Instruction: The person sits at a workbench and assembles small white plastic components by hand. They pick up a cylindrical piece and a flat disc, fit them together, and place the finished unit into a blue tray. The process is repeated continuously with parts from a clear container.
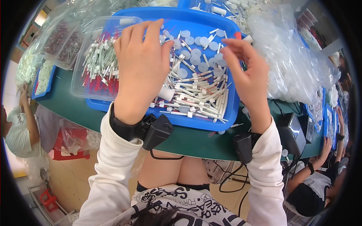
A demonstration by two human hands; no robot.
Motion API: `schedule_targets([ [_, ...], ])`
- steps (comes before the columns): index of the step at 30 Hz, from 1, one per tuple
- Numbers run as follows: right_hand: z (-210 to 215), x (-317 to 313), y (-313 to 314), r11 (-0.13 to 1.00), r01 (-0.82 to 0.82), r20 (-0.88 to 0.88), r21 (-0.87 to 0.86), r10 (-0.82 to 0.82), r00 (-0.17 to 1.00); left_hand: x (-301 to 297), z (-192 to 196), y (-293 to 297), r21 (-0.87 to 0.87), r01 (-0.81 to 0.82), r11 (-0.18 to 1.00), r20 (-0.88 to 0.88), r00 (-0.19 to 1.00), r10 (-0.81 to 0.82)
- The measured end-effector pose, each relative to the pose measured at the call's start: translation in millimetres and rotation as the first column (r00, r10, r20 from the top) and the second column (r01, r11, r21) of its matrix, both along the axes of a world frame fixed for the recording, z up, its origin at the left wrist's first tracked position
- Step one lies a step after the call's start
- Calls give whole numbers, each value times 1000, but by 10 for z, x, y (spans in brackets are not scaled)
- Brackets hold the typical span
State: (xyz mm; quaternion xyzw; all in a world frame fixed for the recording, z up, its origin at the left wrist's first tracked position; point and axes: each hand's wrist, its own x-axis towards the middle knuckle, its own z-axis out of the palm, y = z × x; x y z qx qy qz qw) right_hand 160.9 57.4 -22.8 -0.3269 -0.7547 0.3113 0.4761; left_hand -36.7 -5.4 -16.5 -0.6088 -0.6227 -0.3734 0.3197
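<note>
My left hand [143, 67] hovers over the left part of the blue tray [177, 16], beside the clear plastic box [80, 84]. Its fingers are stretched out with the thumb apart, and I see nothing in them. At the tray's right edge is my right hand [249, 69], fingers bent, thumb and index tips apart, nothing visible between them. White stick-like tubes with thin red wires [200, 92] fill the tray's near part. Translucent round discs [195, 60] lie scattered farther back. Bundled grey-white leads with red ends [100, 56] fill the box. A white cylinder [166, 93] lies below my left hand.
A large clear bag of white discs [288, 64] stands right of the tray. Dark devices with cables [294, 132] sit on the green table [181, 141] at the right. Another clear container [62, 43] is at the left. Other people work at both sides.
</note>
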Motion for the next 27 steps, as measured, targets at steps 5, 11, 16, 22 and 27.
schedule_targets([
  [5, -46, 16, 17, 922, -94, 348, 375, -46, 936, 106, 126, -225, -467, 249, 849, 2, 960, -280],
  [11, -60, 22, 14, 880, -109, 426, 463, -113, 898, 96, 54, -268, -546, 221, 808, -25, 960, -279],
  [16, 3, 8, -19, 885, -122, 333, 450, -40, 942, 20, 85, -176, -410, 415, 812, 324, 899, -296],
  [22, 80, -64, -213, 897, -288, 409, 335, 137, 902, -185, 301, -237, -302, 495, 815, 602, 762, -240],
  [27, -16, -145, -273, 851, -306, 531, 428, 37, 847, -201, 342, -237, -268, 473, 839, 652, 730, -203],
])
